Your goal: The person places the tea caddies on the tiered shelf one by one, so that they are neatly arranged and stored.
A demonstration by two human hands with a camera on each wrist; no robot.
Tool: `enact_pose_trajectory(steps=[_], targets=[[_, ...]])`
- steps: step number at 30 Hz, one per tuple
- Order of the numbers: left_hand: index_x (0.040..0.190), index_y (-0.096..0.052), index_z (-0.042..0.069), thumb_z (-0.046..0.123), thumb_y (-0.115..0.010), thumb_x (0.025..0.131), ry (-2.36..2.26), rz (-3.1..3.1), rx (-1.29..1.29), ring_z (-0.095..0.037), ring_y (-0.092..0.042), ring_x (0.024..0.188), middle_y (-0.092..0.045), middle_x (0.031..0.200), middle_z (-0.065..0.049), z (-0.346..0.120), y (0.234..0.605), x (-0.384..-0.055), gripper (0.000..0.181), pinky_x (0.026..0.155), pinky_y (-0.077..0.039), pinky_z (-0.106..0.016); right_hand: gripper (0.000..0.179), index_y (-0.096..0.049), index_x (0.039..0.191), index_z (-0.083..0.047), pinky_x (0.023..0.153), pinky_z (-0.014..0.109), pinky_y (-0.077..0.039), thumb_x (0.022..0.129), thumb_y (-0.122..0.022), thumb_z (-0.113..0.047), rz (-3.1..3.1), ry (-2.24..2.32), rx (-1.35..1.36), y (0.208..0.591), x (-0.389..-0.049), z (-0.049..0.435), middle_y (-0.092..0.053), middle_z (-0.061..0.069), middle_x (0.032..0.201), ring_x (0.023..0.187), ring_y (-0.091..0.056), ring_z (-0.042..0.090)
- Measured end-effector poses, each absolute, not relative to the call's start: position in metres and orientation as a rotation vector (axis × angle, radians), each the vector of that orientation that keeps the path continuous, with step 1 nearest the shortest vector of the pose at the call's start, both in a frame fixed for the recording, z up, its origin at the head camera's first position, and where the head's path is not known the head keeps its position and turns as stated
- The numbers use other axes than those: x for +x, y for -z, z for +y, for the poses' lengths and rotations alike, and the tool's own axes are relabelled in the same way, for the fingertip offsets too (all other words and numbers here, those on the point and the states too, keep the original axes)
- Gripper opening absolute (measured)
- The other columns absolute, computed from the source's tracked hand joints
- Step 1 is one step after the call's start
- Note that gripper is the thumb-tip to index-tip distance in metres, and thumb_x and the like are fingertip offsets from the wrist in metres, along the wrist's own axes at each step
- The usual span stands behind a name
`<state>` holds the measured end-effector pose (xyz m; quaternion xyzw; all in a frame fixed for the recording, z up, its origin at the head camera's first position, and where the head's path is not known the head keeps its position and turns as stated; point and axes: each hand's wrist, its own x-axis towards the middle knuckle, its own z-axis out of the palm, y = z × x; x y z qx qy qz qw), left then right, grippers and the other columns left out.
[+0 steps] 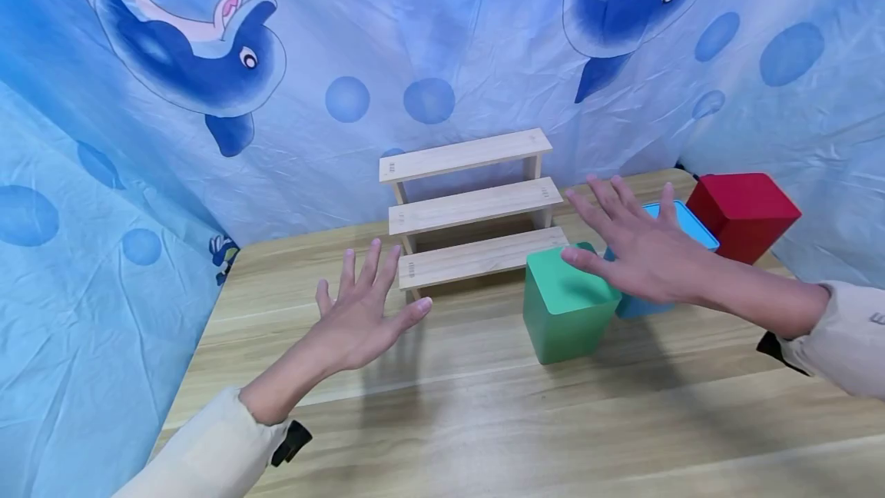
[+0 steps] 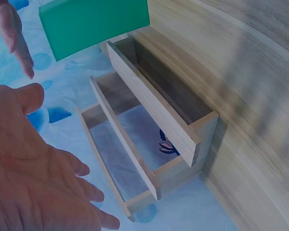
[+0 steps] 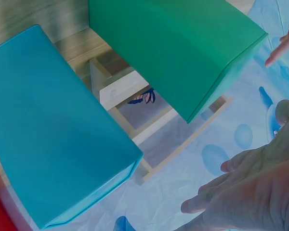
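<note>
Both hands hover with fingers spread, holding nothing. My left hand [image 1: 356, 329] is above the table, just left of a three-step wooden shelf [image 1: 477, 198]. The right hand [image 1: 639, 244] hangs over a green box [image 1: 570, 302] and a blue box [image 1: 691, 225], partly hiding both. Whether it touches either box is hard to tell in the head view; the right wrist view shows the hand [image 3: 255, 187] apart from the green box [image 3: 178, 53] and the blue box [image 3: 58, 134]. To the far right stands a red box [image 1: 747, 214].
Everything stands on a wood-grain table [image 1: 456, 421]. Behind it and at the sides hangs a blue curtain [image 1: 297, 175] printed with dolphins and bubbles. The shelf stands near the table's back edge, close to the curtain.
</note>
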<state>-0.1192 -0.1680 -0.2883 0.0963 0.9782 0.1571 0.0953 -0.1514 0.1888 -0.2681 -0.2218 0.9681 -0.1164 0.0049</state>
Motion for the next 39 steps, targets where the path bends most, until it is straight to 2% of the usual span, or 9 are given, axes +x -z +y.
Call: enact_pose_trajectory(steps=[6, 11, 16, 19, 23, 28, 31, 35, 39], targets=[[0.155, 0.005, 0.026, 0.078, -0.032, 0.086, -0.458, 2.891, 0.276, -0.035, 0.023, 0.141, 0.016, 0.159, -0.003, -0.168, 0.291, -0.124, 0.094, 0.1, 0.013, -0.074, 0.081, -0.002, 0.156, -0.022, 0.096, 0.071, 0.025, 0.095, -0.042, -0.059, 3.041, 0.344, -0.673, 0.266, -0.151, 0.195, 0.003, 0.015, 0.161, 0.144, 0.004, 0.044], [0.156, 0.0, 0.022, 0.078, -0.035, 0.086, -0.476, 2.887, 0.266, -0.04, 0.017, 0.143, 0.009, 0.16, -0.009, -0.174, 0.297, -0.134, 0.096, 0.101, 0.009, -0.074, 0.084, -0.003, 0.156, -0.019, 0.095, 0.07, 0.027, 0.095, -0.042, -0.06, 3.049, 0.326, -0.629, 0.263, -0.154, 0.203, 0.002, 0.019, 0.16, 0.143, 0.005, 0.046], [0.156, -0.004, 0.018, 0.078, -0.041, 0.084, -0.523, 2.864, 0.24, -0.047, 0.001, 0.143, -0.002, 0.16, -0.013, -0.181, 0.305, -0.144, 0.101, 0.102, 0.0, -0.072, 0.085, -0.003, 0.156, -0.018, 0.095, 0.076, 0.02, 0.094, -0.043, -0.061, 3.069, 0.311, -0.589, 0.261, -0.159, 0.213, 0.002, 0.02, 0.16, 0.143, 0.005, 0.047], [0.156, -0.008, 0.016, 0.077, -0.046, 0.083, -0.562, 2.855, 0.23, -0.047, -0.009, 0.142, -0.011, 0.16, -0.014, -0.184, 0.31, -0.147, 0.102, 0.102, -0.006, -0.071, 0.086, -0.004, 0.156, -0.018, 0.094, 0.076, 0.02, 0.094, -0.044, -0.061, 3.077, 0.324, -0.57, 0.262, -0.16, 0.217, 0.002, 0.02, 0.159, 0.143, 0.004, 0.047], [0.155, -0.014, 0.014, 0.067, -0.056, 0.084, -0.625, 2.85, 0.231, -0.044, -0.02, 0.14, -0.021, 0.157, -0.015, -0.188, 0.316, -0.151, 0.098, 0.1, -0.014, -0.069, 0.088, -0.003, 0.156, -0.017, 0.094, 0.074, 0.022, 0.092, -0.046, -0.062, 3.082, 0.341, -0.547, 0.264, -0.159, 0.222, 0.002, 0.021, 0.159, 0.143, 0.004, 0.048], [0.152, -0.022, 0.005, 0.048, -0.065, 0.089, -0.722, 2.821, 0.239, -0.045, -0.024, 0.139, -0.027, 0.153, -0.021, -0.198, 0.323, -0.159, 0.087, 0.103, -0.016, -0.069, 0.09, -0.002, 0.156, -0.016, 0.093, 0.073, 0.025, 0.092, -0.045, -0.063, 3.073, 0.336, -0.521, 0.263, -0.163, 0.23, 0.005, 0.022, 0.159, 0.142, 0.006, 0.048], [0.149, -0.027, 0.0, 0.036, -0.066, 0.091, -0.795, 2.797, 0.258, -0.046, -0.032, 0.135, -0.032, 0.15, -0.025, -0.207, 0.327, -0.164, 0.078, 0.105, -0.026, -0.063, 0.092, -0.001, 0.155, -0.014, 0.091, 0.075, 0.025, 0.092, -0.045, -0.064, 3.064, 0.329, -0.488, 0.262, -0.169, 0.238, 0.006, 0.024, 0.158, 0.141, 0.008, 0.05], [0.145, -0.033, -0.003, 0.028, -0.068, 0.091, -0.877, 2.78, 0.261, -0.045, -0.046, 0.124, -0.04, 0.142, -0.027, -0.215, 0.334, -0.169, 0.071, 0.097, -0.043, -0.053, 0.092, -0.001, 0.155, -0.013, 0.089, 0.076, 0.024, 0.092, -0.041, -0.065, 3.056, 0.316, -0.418, 0.263, -0.176, 0.246, 0.008, 0.026, 0.157, 0.14, 0.008, 0.052], [0.143, -0.037, -0.002, 0.023, -0.069, 0.09, -0.951, 2.75, 0.203, -0.042, -0.051, 0.119, -0.046, 0.137, -0.027, -0.222, 0.341, -0.174, 0.067, 0.091, -0.048, -0.049, 0.091, -0.001, 0.155, -0.012, 0.089, 0.075, 0.026, 0.092, -0.038, -0.066, 3.073, 0.291, -0.375, 0.265, -0.18, 0.255, 0.008, 0.028, 0.156, 0.139, 0.006, 0.054]])
